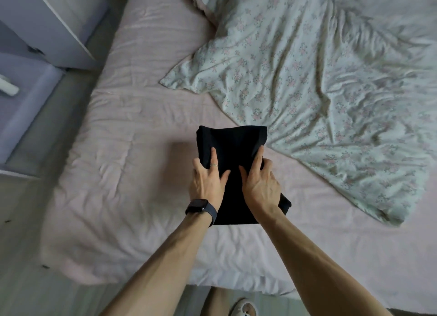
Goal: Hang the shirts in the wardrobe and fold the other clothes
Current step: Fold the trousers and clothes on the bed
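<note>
Pink-sheeted bed point(130, 126) carries black garment point(233, 145), part-folded, lying near front edge and touching floral duvet point(331, 79). Left grip point(208, 176) apart — fingers flat, pressing cloth. Right grip point(257, 181) clamped on garment's right edge, outer fingers curled. Risk: loose layers slide during next fold — stack skews, or corner drags duvet.

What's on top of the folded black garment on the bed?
Only the left hand and right hand rest on the folded black garment; fabric beneath their palms is hidden.
</note>
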